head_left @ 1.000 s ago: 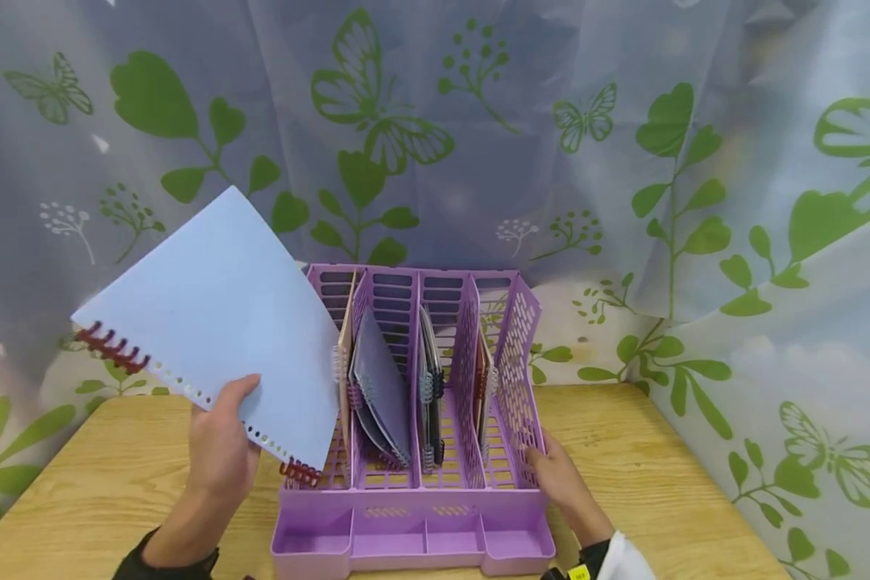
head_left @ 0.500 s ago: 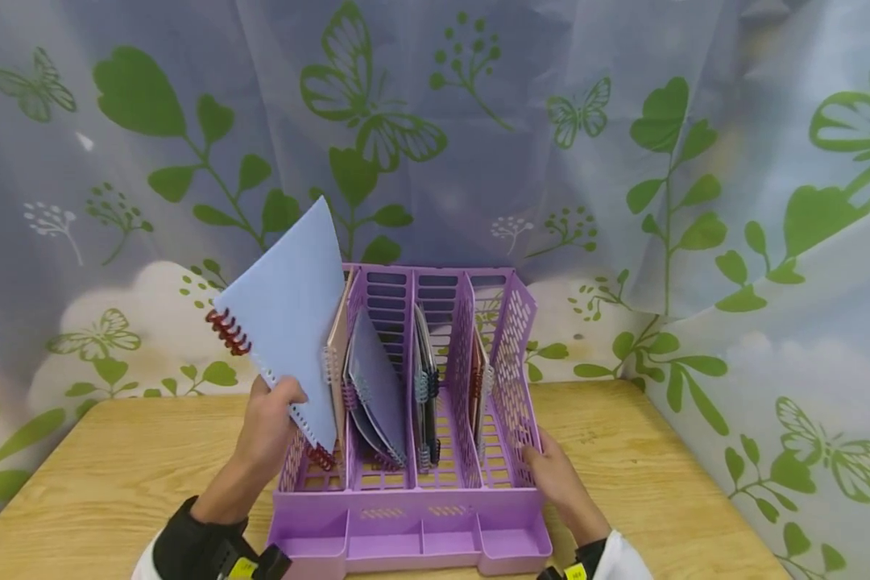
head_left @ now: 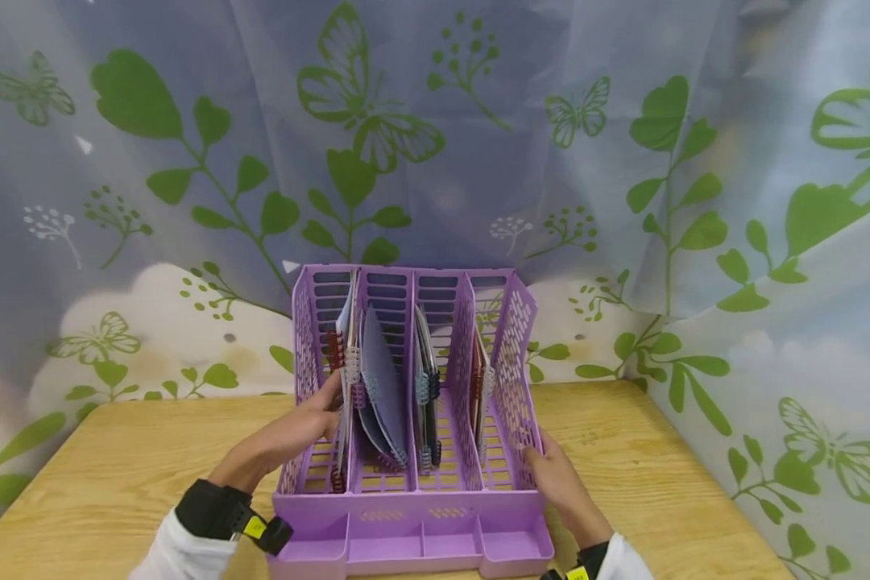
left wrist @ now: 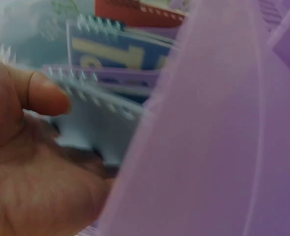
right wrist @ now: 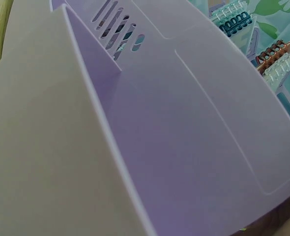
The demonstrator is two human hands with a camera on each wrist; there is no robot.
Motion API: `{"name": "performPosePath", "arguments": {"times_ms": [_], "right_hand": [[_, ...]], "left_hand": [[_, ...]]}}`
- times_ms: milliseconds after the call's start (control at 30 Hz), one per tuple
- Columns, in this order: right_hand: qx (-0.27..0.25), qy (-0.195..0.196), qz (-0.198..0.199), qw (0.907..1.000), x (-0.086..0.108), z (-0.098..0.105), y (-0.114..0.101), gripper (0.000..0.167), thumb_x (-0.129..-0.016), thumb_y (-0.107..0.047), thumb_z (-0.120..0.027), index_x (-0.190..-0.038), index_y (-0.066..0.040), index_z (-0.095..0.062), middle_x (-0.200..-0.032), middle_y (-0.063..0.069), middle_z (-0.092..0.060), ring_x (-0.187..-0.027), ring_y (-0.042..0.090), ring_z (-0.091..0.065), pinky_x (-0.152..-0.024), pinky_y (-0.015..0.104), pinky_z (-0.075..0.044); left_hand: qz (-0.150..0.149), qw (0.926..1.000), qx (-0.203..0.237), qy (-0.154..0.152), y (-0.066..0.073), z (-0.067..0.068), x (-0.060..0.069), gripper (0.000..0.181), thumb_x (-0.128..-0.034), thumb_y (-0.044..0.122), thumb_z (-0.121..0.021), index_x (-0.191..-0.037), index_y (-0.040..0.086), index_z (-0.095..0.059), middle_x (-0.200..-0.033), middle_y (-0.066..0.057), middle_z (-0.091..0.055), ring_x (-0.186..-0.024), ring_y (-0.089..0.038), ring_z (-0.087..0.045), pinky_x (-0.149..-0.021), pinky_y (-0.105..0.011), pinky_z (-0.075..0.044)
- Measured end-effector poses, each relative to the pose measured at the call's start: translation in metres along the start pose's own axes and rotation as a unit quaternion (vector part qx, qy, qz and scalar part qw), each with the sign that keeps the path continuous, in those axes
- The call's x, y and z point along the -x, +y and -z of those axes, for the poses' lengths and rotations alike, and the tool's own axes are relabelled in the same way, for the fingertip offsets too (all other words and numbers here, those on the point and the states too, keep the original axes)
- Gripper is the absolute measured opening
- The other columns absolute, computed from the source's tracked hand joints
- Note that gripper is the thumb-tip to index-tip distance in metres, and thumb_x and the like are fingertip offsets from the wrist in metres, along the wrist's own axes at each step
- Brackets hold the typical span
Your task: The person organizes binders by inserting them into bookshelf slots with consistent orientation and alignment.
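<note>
A purple desk organizer (head_left: 387,503) has upright file slots behind a row of small trays. In its leftmost slot a light blue notebook (head_left: 344,316) with red-brown ring binding stands beside a beige notebook, against the divider. My left hand (head_left: 290,431) reaches into that slot, its fingers at the blue notebook's ringed edge. Blurred in the left wrist view, the same hand (left wrist: 34,172) has its thumb extended near a grey cover, and some fingers are hidden. My right hand (head_left: 561,483) grips the organizer's right side wall, thumb inside, the other fingers mostly hidden.
Dark blue notebooks (head_left: 384,379) lean in the second slot. The third slot holds several ring-bound notebooks (head_left: 426,387), and red-brown and white ones (head_left: 480,387) stand in the fourth. A wooden table (head_left: 623,483) bears the organizer, with a leaf-patterned curtain (head_left: 478,201) behind.
The blue notebook has moved right and down from the left into the leftmost slot and turned upright. My left hand has followed it in. My right hand has stayed on the side wall.
</note>
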State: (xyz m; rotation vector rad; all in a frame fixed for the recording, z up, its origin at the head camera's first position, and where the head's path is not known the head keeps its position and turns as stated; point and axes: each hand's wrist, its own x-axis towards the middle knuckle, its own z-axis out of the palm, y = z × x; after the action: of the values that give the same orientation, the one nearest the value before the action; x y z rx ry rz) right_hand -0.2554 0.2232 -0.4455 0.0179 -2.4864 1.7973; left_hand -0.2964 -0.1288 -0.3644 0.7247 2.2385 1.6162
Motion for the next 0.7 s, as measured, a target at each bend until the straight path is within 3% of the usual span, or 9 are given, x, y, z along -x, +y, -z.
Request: {"name": "performPosePath", "arguments": {"times_ms": [167, 200, 300, 400, 433, 500, 533, 600, 700], "right_hand": [[-0.008, -0.001, 0.004, 1.0, -0.001, 0.0, -0.001, 0.047, -0.097, 0.0, -0.033, -0.142, 0.011, -0.03, -0.132, 0.035, -0.045, -0.116, 0.044, -0.05, -0.095, 0.057, -0.041], [-0.011, -0.003, 0.005, 0.9999, -0.001, 0.0, -0.001, 0.047, -0.097, 0.0, -0.033, -0.143, 0.011, -0.029, -0.133, 0.035, -0.045, -0.116, 0.044, -0.049, -0.095, 0.057, -0.041], [-0.011, -0.006, 0.01, 0.9999, -0.003, 0.0, -0.002, 0.048, -0.097, 0.0, -0.033, -0.143, 0.01, -0.029, -0.133, 0.035, -0.044, -0.116, 0.044, -0.05, -0.094, 0.056, -0.042], [-0.004, -0.007, 0.009, 0.9999, -0.005, 0.001, -0.003, 0.048, -0.097, 0.0, -0.034, -0.143, 0.01, -0.029, -0.133, 0.035, -0.044, -0.114, 0.044, -0.051, -0.093, 0.056, -0.044], [0.001, -0.005, 0.009, 0.9999, -0.006, 0.001, -0.003, 0.048, -0.097, -0.001, -0.034, -0.143, 0.011, -0.029, -0.133, 0.035, -0.045, -0.114, 0.043, -0.051, -0.092, 0.056, -0.044], [0.006, -0.002, 0.007, 1.0, -0.008, 0.002, -0.003, 0.048, -0.097, -0.002, -0.036, -0.143, 0.01, -0.03, -0.133, 0.034, -0.045, -0.114, 0.043, -0.051, -0.094, 0.055, -0.043], [0.009, 0.002, 0.006, 0.9999, -0.009, 0.002, -0.003, 0.047, -0.098, -0.003, -0.038, -0.143, 0.01, -0.031, -0.132, 0.034, -0.046, -0.114, 0.043, -0.052, -0.094, 0.054, -0.043], [0.015, 0.017, 0.007, 0.9997, -0.012, 0.002, -0.004, 0.048, -0.098, -0.007, -0.043, -0.142, 0.008, -0.034, -0.131, 0.032, -0.049, -0.114, 0.041, -0.052, -0.095, 0.053, -0.043], [0.016, 0.039, 0.012, 0.999, -0.014, 0.004, -0.005, 0.051, -0.099, -0.015, -0.049, -0.143, 0.005, -0.035, -0.132, 0.029, -0.049, -0.116, 0.038, -0.052, -0.097, 0.05, -0.042]], "left_hand": [[0.009, 0.9997, -0.024, -0.003, -0.009, 0.001, 0.0, 0.088, -0.0794, -0.006, -0.038, -0.148, 0.0, 0.016, -0.155, -0.02, 0.016, -0.14, -0.035, 0.01, -0.112, -0.054, 0.0], [0.012, 0.9997, -0.023, 0.005, -0.01, 0.001, -0.001, 0.088, -0.0795, -0.005, -0.038, -0.149, 0.001, 0.016, -0.155, -0.02, 0.016, -0.14, -0.037, -0.006, -0.112, -0.053, -0.01], [0.018, 0.9993, 0.027, 0.019, -0.015, 0.003, -0.004, 0.09, -0.0769, -0.007, -0.037, -0.148, 0.001, 0.017, -0.155, -0.021, 0.018, -0.137, -0.038, -0.011, -0.1, -0.044, -0.035], [0.016, 0.9945, 0.101, 0.023, -0.02, 0.004, -0.008, 0.092, -0.0729, -0.009, -0.035, -0.149, 0.001, 0.015, -0.155, -0.021, 0.017, -0.135, -0.039, -0.014, -0.089, -0.037, -0.041], [0.013, 0.9922, 0.122, 0.019, -0.022, 0.004, -0.009, 0.092, -0.0724, -0.01, -0.034, -0.149, 0.001, 0.015, -0.154, -0.022, 0.017, -0.138, -0.035, 0.002, -0.097, -0.041, -0.037], [0.003, 0.9899, 0.14, 0.022, -0.023, 0.004, -0.009, 0.089, -0.0719, -0.011, -0.033, -0.15, -0.001, 0.008, -0.155, -0.024, 0.007, -0.138, -0.035, -0.006, -0.101, -0.043, -0.033], [-0.001, 0.9892, 0.143, 0.03, -0.023, 0.004, -0.007, 0.086, -0.071, -0.011, -0.032, -0.15, -0.003, 0.001, -0.152, -0.027, -0.007, -0.133, -0.034, -0.02, -0.097, -0.04, -0.036], [-0.007, 0.9909, 0.121, 0.057, -0.022, 0.005, -0.003, 0.082, -0.0704, -0.011, -0.032, -0.149, -0.005, -0.008, -0.131, -0.029, -0.034, -0.108, -0.027, -0.043, -0.085, -0.03, -0.041], [-0.021, 0.9884, 0.066, 0.135, -0.019, 0.006, 0.008, 0.073, -0.0744, -0.011, -0.033, -0.147, -0.006, -0.022, -0.117, -0.022, -0.047, -0.091, -0.014, -0.045, -0.075, -0.021, -0.039]]}}
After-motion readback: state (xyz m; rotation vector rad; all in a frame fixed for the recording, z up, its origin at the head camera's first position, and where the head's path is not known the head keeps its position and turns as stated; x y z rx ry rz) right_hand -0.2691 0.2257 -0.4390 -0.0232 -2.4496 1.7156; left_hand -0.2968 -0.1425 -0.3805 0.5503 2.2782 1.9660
